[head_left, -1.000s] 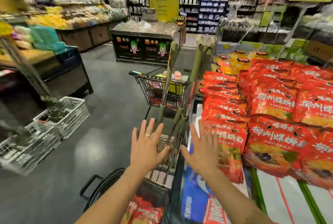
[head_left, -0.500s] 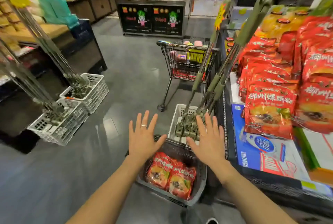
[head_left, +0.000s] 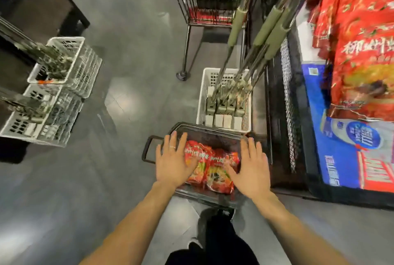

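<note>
Basket [head_left: 213, 130], near floor, centre, with two red packets [head_left: 213, 164]: probably light and stiff, packets soft and slippery; best lifted by left handle [head_left: 145, 149]; left hand [head_left: 172, 162] and right hand [head_left: 249, 168] above, fingers spread, gripping nothing.

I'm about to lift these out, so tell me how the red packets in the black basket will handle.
The red packets look like soft film pouches, so probably floppy, not stiff. Their glossy surface may be slippery. They lie flat in the basket, so rolling or tipping seems unlikely.

Head view, steeply down, close overhead
</note>
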Motion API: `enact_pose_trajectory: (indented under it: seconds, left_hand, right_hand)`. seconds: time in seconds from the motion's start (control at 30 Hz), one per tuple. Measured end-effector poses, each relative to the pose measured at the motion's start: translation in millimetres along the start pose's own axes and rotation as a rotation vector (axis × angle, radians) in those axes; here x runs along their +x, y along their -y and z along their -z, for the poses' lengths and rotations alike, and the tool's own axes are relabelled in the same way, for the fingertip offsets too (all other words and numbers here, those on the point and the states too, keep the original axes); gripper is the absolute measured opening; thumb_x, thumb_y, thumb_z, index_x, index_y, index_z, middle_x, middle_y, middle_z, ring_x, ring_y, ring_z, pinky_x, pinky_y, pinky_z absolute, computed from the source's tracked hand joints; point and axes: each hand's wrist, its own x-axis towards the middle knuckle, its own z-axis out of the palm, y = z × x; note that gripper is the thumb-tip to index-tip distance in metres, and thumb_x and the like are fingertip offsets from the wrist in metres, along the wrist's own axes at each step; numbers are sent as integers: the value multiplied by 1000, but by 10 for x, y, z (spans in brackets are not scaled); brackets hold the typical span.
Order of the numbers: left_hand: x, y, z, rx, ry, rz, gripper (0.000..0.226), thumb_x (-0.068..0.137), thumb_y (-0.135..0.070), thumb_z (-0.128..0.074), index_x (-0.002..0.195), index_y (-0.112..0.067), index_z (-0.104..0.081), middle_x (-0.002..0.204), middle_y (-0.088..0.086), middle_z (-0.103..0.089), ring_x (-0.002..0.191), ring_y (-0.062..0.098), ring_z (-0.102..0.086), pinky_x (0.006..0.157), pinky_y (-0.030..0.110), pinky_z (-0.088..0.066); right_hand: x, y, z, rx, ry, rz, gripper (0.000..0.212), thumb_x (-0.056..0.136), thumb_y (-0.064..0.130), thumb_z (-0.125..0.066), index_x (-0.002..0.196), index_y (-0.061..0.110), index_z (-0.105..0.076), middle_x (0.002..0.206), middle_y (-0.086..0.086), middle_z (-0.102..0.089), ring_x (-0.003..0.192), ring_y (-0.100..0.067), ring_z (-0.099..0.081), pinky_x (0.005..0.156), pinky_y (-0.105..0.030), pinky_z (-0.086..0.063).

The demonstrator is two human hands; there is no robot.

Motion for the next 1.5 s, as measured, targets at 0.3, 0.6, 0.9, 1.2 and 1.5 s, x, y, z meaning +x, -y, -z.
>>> enact_pose_trajectory:
  seconds: [0.3,0.6,0.9,1.2,1.5]
  left_hand:
    - [902,506,-1556,-73,248,88,91,88,-75,-40,160,-28,-12,168,6,-9,155,25,-7,121,46,-13]
    - [1573,1154,-3596,-131,386,161,104,87,-65,-60,160,-15,-5,165,17,-16,152,31,-16,118,47,-27]
    - [2076,1528,-4970,-352,436,456,119,70,-70,-71,155,-9,-15,151,19,-40,138,38,-40,112,53,-37]
    - [2251,1597,-5196,-589,544,698,81,46,-63,-89,114,-26,-64,105,-6,-72,99,21,-68,94,46,-55]
    - [2261,1606,-5065,-842,691,611,53,63,-23,-95,109,-20,-69,100,-3,-77,94,18,-74,95,43,-56]
  right_hand:
    - [578,-311,-1796,118,109,-181,97,80,69,-42,146,-2,-38,149,-27,-41,138,-48,-37,102,-58,-45]
    - [893,-801,-3826,167,318,-418,108,75,78,-47,149,3,-23,149,-19,-37,139,-36,-34,110,-51,-38]
    - [1324,-1272,-5170,468,338,-856,100,70,55,-82,141,7,-32,141,-16,-47,132,-36,-45,111,-50,-38]
    - [1352,-1159,-5310,444,231,-975,90,62,60,-85,127,13,-45,137,-15,-35,127,-38,-42,109,-52,-38]
    - [1456,-1202,-5155,1010,271,-1046,65,59,40,-93,112,25,-59,104,5,-69,93,-15,-68,82,-33,-56]
